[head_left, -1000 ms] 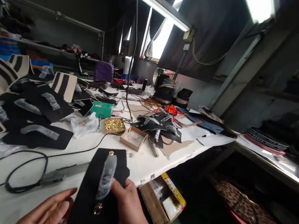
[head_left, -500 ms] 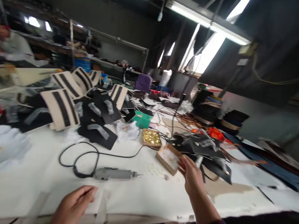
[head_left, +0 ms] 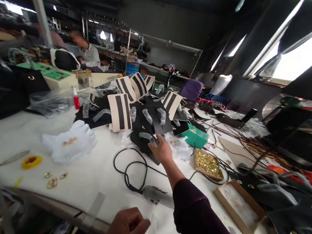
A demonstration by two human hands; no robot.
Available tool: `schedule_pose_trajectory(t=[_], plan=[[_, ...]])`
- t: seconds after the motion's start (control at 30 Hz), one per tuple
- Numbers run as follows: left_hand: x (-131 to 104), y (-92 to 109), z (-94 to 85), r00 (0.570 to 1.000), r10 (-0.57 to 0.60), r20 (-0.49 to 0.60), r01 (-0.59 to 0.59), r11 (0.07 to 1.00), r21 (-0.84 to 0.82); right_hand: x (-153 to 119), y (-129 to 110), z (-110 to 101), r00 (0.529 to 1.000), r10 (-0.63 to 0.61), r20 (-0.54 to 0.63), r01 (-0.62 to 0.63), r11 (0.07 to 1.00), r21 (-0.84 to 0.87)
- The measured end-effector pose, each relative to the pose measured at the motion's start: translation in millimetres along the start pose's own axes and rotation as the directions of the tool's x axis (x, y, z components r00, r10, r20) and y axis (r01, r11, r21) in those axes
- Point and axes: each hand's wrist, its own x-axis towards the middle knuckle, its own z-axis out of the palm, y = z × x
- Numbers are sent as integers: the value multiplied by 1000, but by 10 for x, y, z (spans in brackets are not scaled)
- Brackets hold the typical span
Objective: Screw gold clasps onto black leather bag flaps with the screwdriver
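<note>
My right hand (head_left: 161,150) reaches over the white table to a black piece (head_left: 143,140) with a clear plastic-wrapped strip, its fingers at the strip's end. Whether they grip it is hard to tell. Near the table's front edge, my left hand (head_left: 129,228) is curled, thumb against the fingers, and what it may hold is hidden. A grey handheld tool (head_left: 157,195) with a black cord lies between the hands, partly behind my right sleeve. Striped beige and black pieces (head_left: 120,112) rest on the pile of black pieces.
To the right are a box of gold parts (head_left: 208,163) and an open cardboard box (head_left: 238,206). White wrapping (head_left: 69,141), yellow tape (head_left: 31,162) and gold rings (head_left: 52,183) lie left. A green box (head_left: 196,136) stands behind. People sit far back left.
The view has turned left. My right hand has left the open cardboard box and moved to the black pieces. My left hand has curled more tightly.
</note>
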Motion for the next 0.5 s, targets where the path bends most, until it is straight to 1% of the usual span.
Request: schedule_pose_trajectory(t=[0.07, 0.13, 0.17, 0.23, 0.27, 0.3, 0.33, 0.37, 0.4, 0.43, 0.47, 0.5], plan=[[23, 5, -10, 1000, -12, -6, 12, 999, -35, 158, -37, 153, 1000, 9, 30, -8, 1000, -25], [37, 22, -46, 1000, -28, 14, 29, 994, -103, 174, -100, 185, 999, 7, 52, -5, 999, -34], [39, 36, -76, 998, -47, 40, 53, 985, -162, 132, -142, 147, 999, -1, 53, 3, 999, -34], [35, 80, -163, 993, -93, 75, 113, 935, -338, -48, -248, -27, 999, -46, 29, 46, 999, -12], [27, 112, -220, 993, -107, 58, 122, 891, -437, -186, -311, -145, 997, -80, 11, 80, 997, 7], [15, 149, -285, 993, -117, 14, 106, 840, -532, -354, -379, -267, 990, -138, -24, 139, 989, 57], [-2, 191, -358, 990, -128, -52, 69, 785, -615, -550, -450, -376, 984, -167, -61, 173, 979, 109], [-26, 237, -436, 983, -140, -121, 20, 730, -683, -768, -521, -458, 980, -191, -64, 199, 967, 157], [-57, 283, -518, 974, -151, -170, -24, 674, -738, -1002, -589, -499, 974, -213, -82, 225, 954, 197], [-98, 327, -603, 967, -162, -197, -56, 620, -783, -1246, -652, -492, 970, -231, -80, 243, 942, 233], [-150, 366, -689, 960, -177, -216, -79, 571, -817, -1490, -707, -436, 968, -246, -45, 249, 931, 269], [-212, 396, -775, 950, -205, -235, -94, 532, -842, -1726, -754, -336, 966, -259, -8, 248, 915, 317]])
